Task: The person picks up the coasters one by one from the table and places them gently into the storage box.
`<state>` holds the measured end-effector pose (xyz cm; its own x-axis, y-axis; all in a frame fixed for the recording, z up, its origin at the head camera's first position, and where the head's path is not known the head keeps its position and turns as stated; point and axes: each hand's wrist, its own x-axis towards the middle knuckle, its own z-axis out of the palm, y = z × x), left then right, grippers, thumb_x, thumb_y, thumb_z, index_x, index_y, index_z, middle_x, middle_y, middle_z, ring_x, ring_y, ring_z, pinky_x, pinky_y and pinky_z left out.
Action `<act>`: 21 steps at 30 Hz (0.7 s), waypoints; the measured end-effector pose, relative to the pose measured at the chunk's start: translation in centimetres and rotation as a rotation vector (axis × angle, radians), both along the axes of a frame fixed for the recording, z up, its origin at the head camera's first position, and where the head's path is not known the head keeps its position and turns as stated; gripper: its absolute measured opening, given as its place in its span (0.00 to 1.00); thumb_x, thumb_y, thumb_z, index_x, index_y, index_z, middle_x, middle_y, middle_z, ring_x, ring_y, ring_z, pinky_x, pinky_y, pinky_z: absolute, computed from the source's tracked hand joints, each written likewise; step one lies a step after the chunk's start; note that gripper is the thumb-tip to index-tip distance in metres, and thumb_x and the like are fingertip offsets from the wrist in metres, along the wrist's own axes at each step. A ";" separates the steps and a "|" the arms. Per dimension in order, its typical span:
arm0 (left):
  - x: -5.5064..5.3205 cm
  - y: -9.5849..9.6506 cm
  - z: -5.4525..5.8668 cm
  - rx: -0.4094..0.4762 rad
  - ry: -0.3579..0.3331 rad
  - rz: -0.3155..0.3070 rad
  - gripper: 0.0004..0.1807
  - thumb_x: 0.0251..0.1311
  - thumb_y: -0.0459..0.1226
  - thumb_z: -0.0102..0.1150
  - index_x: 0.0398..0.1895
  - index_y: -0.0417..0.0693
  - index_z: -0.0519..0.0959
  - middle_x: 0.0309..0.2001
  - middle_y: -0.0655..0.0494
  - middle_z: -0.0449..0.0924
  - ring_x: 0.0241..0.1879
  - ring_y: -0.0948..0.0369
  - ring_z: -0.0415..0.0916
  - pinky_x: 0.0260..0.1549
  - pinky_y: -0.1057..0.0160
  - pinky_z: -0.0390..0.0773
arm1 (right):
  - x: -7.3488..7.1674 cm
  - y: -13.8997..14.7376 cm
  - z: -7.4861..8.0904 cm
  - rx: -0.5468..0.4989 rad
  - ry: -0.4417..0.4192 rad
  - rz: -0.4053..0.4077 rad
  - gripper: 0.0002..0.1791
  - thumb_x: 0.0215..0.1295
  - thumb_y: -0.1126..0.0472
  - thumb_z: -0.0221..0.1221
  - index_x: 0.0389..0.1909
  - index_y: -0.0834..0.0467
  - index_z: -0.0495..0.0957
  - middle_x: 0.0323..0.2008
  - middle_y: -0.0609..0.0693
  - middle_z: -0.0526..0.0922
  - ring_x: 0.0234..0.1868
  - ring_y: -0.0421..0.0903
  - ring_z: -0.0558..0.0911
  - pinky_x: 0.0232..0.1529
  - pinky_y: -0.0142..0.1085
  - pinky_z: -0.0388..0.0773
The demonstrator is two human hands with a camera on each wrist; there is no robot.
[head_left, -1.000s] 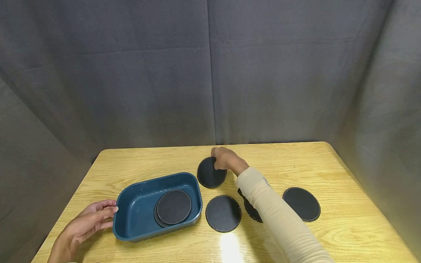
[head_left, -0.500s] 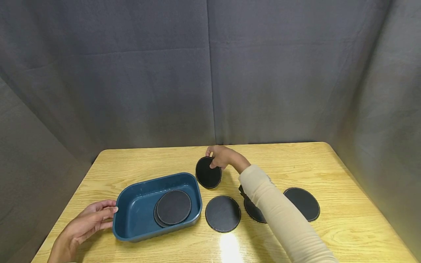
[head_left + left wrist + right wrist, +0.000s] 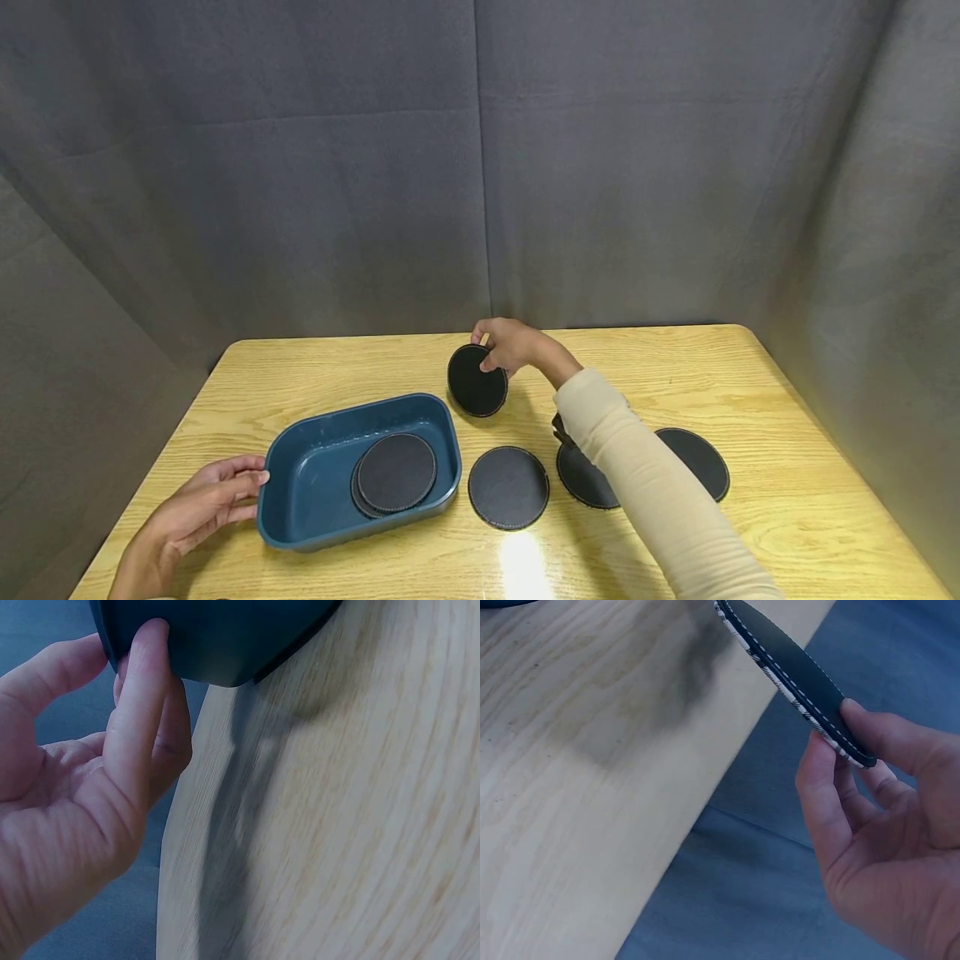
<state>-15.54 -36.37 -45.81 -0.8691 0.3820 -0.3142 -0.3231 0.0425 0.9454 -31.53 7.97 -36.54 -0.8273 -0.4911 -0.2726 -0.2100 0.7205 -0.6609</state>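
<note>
My right hand point(image 3: 510, 343) pinches a round black coaster point(image 3: 477, 382) near the back of the table. It is tilted, raised off the wood, with the thumb on one face and fingers on the other. The right wrist view shows the stitched edge of this coaster point(image 3: 795, 690). At the left, my left hand point(image 3: 206, 504) holds the end wall of a dark blue plastic tub point(image 3: 322, 533), thumb at the rim. In the left wrist view, a fingertip presses the outside of the tub point(image 3: 217, 645). Two overlapping coasters point(image 3: 397, 472) lie in the tub's right half.
One coaster point(image 3: 509, 488) lies right of the tub. Another coaster point(image 3: 585, 479) and a small dark object point(image 3: 559, 429) sit partly under my right forearm. Farther right is a coaster point(image 3: 697, 458), also partly covered by the sleeve. Grey curtains point(image 3: 375, 208) surround the wooden table point(image 3: 810, 517).
The coaster at the back has gone from lying flat to tilted and lifted in my right hand, which has moved slightly up and back. The left hand and tub stay put.
</note>
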 end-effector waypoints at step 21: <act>0.2 -0.1 0.2 0.011 -0.005 0.007 0.06 0.73 0.31 0.49 0.50 0.44 0.70 0.43 0.56 0.77 0.44 0.63 0.82 0.47 0.56 0.85 | 1.1 -1.7 4.1 -0.240 0.063 0.063 0.18 0.63 0.72 0.63 0.51 0.60 0.72 0.37 0.54 0.81 0.31 0.46 0.80 0.29 0.38 0.84</act>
